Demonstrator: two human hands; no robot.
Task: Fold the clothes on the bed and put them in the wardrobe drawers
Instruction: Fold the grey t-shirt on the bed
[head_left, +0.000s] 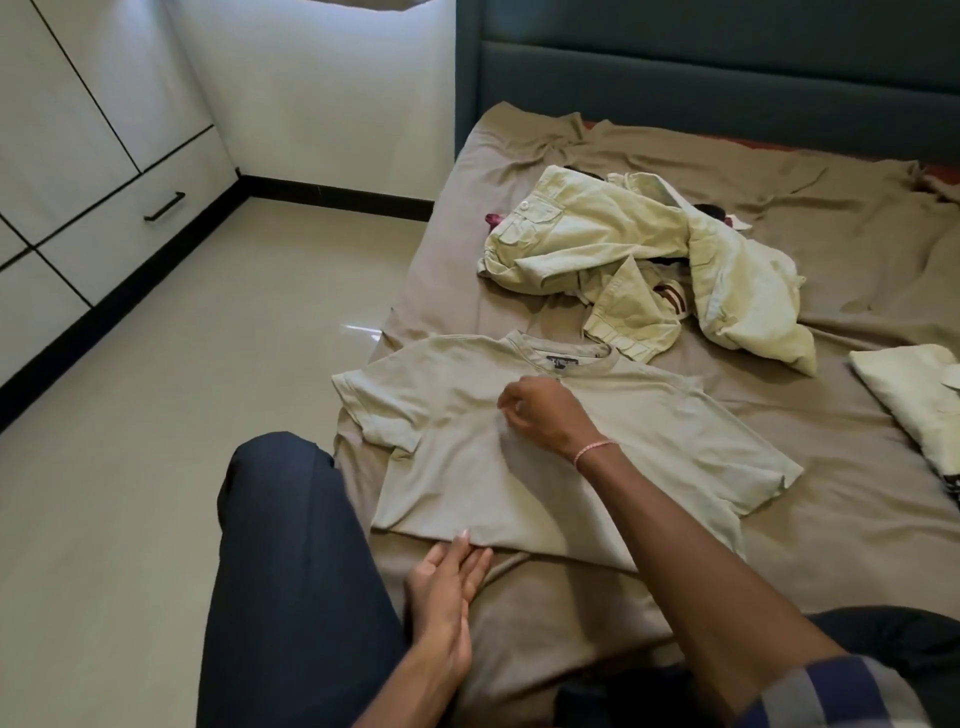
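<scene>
Head view: the T-shirt (649, 431) lies flat by the bed's (831, 545) near left corner, its long axis running from near hem to far collar. The left grip (447, 587), fingers straight, presses the hem. The right grip (545, 415), curled and blurred, apparently pinches the chest fabric.

Glossy beige tiled floor (208, 364), black skirting board (337, 195) along a white wall (322, 88), dark teal padded headboard (727, 78)

One camera, worn on the person's head, looks forward and down across the bed (779, 519) toward the headboard (727, 78). It sits close, with the left hand (447, 587) and right hand (540, 415) at arm's reach below it and the floor (208, 338) at left.
</scene>
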